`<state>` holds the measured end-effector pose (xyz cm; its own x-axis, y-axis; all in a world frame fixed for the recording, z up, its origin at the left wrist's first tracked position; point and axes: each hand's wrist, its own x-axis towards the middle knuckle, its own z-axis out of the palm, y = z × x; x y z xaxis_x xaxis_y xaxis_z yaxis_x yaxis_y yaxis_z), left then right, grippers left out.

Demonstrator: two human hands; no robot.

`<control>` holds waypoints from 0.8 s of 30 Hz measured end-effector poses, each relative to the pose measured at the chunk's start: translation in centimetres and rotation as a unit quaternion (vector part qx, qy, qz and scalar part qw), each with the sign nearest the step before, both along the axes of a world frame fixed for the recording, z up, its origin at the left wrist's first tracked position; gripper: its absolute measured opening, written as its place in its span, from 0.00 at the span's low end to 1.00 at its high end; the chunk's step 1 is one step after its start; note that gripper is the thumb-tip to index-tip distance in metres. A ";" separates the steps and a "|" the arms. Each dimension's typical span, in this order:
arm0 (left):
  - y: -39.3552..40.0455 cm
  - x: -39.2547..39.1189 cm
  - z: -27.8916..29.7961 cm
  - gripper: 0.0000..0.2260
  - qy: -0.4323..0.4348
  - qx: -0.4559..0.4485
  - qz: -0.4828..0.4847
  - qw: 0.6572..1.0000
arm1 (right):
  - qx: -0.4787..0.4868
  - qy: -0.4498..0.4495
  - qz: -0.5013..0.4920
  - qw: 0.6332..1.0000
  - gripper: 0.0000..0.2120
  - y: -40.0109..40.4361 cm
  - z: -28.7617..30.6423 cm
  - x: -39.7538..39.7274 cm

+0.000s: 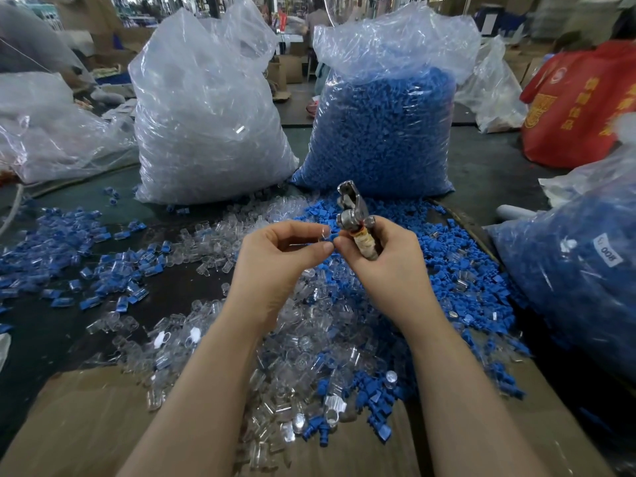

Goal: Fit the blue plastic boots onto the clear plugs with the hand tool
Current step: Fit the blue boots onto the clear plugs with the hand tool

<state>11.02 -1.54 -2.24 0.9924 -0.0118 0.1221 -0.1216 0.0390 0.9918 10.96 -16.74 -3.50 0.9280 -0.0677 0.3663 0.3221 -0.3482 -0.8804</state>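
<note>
My right hand (385, 256) grips a metal hand tool (351, 211) by its taped handle, jaws pointing up and away. My left hand (285, 249) pinches a small clear plug (324, 233) between thumb and fingertips, right beside the tool's hinge. The two hands' fingertips nearly touch. Below them lies a heap of loose clear plugs (303, 356) mixed with blue boots (457, 270). Fitted blue-and-clear pieces (103, 270) are scattered on the dark table to the left.
Two tall plastic bags stand at the back: one of clear plugs (206, 115), one of blue boots (385, 125). Another bag of blue parts (578, 270) leans at the right. Cardboard (86, 425) covers the near table edge. A red bag (578, 108) sits far right.
</note>
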 end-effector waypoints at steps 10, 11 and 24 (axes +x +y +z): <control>0.0 -0.1 0.1 0.09 0.000 0.003 0.003 1.000 | 0.015 0.014 0.011 1.000 0.08 0.0 -0.1 0.0; 0.0 -0.2 0.1 0.09 -0.001 0.004 0.004 1.000 | 0.015 0.016 0.012 1.000 0.08 -0.1 -0.2 0.0; -0.2 0.0 0.0 0.08 0.017 -0.059 0.021 0.998 | -0.016 0.043 0.018 0.999 0.01 -0.8 -0.5 0.3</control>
